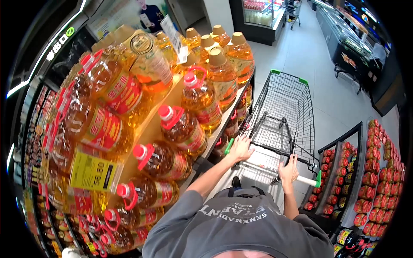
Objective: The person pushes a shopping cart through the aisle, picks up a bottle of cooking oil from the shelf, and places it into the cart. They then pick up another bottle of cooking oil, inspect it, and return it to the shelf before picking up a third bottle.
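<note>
Green-tipped twice, one cart handle (307, 181) lies under left hand (240, 149) and right hand (288, 170) (both open).

The shopping cart (282, 114) stands on the floor (329, 86) directly before the person (241, 219), between the oil bottles (200, 103) on the left and the shelves of jars (370, 178) on the right. A price card (94, 170) sits among the bottles. Farther ahead is a display case (259, 19), with another cart (293, 12) just right of it (beyond the aisle's near end); a long case (344, 36) lies ahead to the right.
</note>
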### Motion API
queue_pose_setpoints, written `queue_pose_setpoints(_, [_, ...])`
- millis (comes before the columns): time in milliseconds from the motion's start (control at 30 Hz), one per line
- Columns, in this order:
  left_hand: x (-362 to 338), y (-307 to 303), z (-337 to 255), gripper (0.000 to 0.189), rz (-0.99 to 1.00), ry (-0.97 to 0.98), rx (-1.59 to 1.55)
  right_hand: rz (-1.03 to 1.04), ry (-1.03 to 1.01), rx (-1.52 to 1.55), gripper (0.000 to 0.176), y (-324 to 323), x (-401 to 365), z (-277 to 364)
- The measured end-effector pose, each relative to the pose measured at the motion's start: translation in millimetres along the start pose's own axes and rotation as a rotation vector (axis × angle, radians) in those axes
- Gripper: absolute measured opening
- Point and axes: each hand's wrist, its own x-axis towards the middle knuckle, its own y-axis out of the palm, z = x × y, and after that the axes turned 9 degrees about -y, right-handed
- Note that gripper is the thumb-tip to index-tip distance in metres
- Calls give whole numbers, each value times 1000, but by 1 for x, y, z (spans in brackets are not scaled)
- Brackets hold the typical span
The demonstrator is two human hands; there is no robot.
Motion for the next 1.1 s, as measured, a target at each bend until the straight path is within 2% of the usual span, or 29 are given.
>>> queue_pose_setpoints(67, [10,-5,-1,59,103,-35,-20,-17,-1,-33,64,1,6,3])
queue_pose_setpoints(133, [23,1,3,63,79,-8,14,-27,3,-45,62,-1,15,8])
queue_pose_setpoints(200, [44,-1,3,64,159,-5,53,-30,-9,-62,62,-2,29,9])
queue_pose_setpoints(400, [105,9,5,58,193,75,40,22,-8,-62,67,-1,80,0])
queue_pose_setpoints(533, [139,13,-4,54,106,64,-9,-38,-18,-58,61,2,118,-9])
queue_pose_setpoints(600, [155,9,-11,55,173,36,-25,-22,-21,-59,61,-1,138,-15])
queue_pose_setpoints(800, [206,25,-29,57,136,4,-48,6,-85,-57,61,-5,208,-39])
queue_pose_setpoints(867, [228,34,-35,58,45,41,-85,-1,-110,-48,61,-5,236,-48])
queue_pose_setpoints(933, [249,34,-45,62,104,8,-34,40,-111,-42,61,-7,264,-57])
queue_pose_setpoints(1100, [299,32,-69,58,90,-5,-48,88,-159,-26,63,-10,334,-77])
